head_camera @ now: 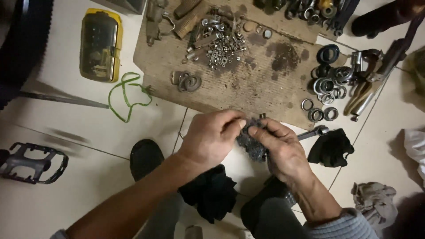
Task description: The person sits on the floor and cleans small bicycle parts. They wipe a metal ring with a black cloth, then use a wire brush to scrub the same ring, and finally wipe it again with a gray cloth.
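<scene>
Both hands meet over the floor, just in front of the cardboard [248,84]. The left hand [211,135] is curled shut, thumb & fingers pinching the top of a dark, greasy chain [250,144]. The right hand [283,150] is closed round the other side, w/ the rest of the chain bunched under its palm. Two hands are prob. needed bc the chain is floppy & slippery.

The cardboard looks like a mat so oily bits don't mess the tiles. On it: a pile of nuts [221,46] in the middle, rings [327,84] grouped at the right, so like goes w/ like.

A wrench [312,132] lies just past the right hand, near a black rag [331,148]. A yellow case [99,44], green cord [128,95] & a pedal [31,163] sit off to the left, well apart.
</scene>
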